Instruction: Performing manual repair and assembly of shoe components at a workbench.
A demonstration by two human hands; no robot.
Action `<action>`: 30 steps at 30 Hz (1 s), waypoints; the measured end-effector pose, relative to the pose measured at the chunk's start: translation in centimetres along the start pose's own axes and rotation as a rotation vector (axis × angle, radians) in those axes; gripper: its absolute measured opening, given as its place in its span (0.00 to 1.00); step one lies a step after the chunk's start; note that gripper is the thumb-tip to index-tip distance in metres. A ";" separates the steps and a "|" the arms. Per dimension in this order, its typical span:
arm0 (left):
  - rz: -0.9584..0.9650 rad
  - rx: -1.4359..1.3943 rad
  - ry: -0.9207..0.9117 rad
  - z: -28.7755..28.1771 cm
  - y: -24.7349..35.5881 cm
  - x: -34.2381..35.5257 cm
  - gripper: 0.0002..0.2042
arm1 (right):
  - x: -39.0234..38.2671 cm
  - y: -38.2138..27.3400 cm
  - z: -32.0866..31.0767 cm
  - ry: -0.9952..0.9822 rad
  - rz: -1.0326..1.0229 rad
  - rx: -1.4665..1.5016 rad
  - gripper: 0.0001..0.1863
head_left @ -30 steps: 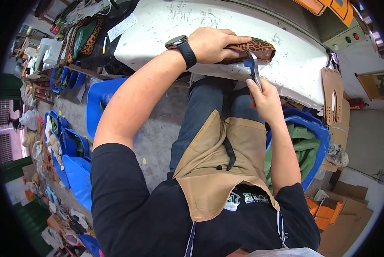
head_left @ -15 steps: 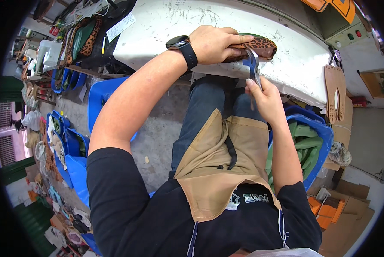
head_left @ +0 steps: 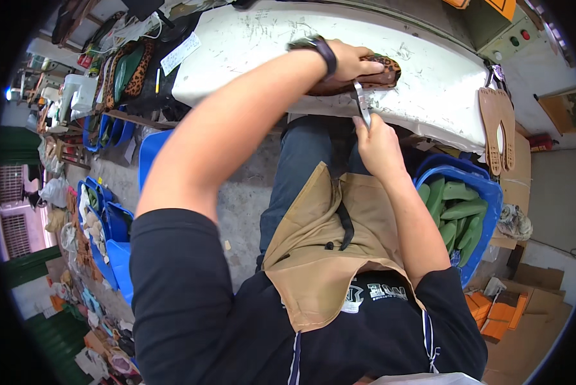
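Leopard-print shoe (head_left: 390,72) lies on the white surface (head_left: 445,86) at one o'clock, left fingers (head_left: 370,67) clasping it, right fingers (head_left: 378,130) clenched around metal pincers (head_left: 363,106); at three o'clock, a blue bin (head_left: 492,215) holds green foot-shaped blocks (head_left: 462,210).

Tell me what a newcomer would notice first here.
First, the leopard-print piece on the white worktop, held by the left hand, with a metal tool in the right hand meeting its near side. Then the blue tub holding green pieces, below the worktop on the right.
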State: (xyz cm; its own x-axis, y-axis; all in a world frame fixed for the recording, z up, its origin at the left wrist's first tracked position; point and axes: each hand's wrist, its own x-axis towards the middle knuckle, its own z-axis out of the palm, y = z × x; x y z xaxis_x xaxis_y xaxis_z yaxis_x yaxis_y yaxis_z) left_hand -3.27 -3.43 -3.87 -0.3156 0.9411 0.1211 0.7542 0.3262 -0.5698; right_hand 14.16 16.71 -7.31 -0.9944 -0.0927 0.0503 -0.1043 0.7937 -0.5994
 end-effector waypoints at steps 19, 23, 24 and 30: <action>-0.933 -0.604 -0.174 -6.4 5.0 -5.5 0.43 | -3.9 -0.7 -4.6 0.109 0.087 0.707 0.19; -1.040 -0.693 -0.074 -3.6 6.0 -6.0 0.42 | -1.4 -5.2 -2.1 0.201 -0.173 0.615 0.20; -1.048 -0.701 -0.071 -3.3 6.3 -6.1 0.42 | -0.8 -5.4 -2.0 0.194 -0.173 0.606 0.20; -1.016 -0.681 -0.082 -2.6 5.4 -7.1 0.42 | 3.6 -6.0 -0.9 0.015 -0.191 0.224 0.20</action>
State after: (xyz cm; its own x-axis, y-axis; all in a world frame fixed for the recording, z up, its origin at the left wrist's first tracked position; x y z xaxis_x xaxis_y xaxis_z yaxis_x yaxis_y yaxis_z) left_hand 4.53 -8.08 -5.68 -0.9526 0.2315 0.1973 0.2833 0.9115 0.2983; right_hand 11.19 12.17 -2.87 -0.9574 -0.2174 0.1902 -0.2853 0.6097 -0.7395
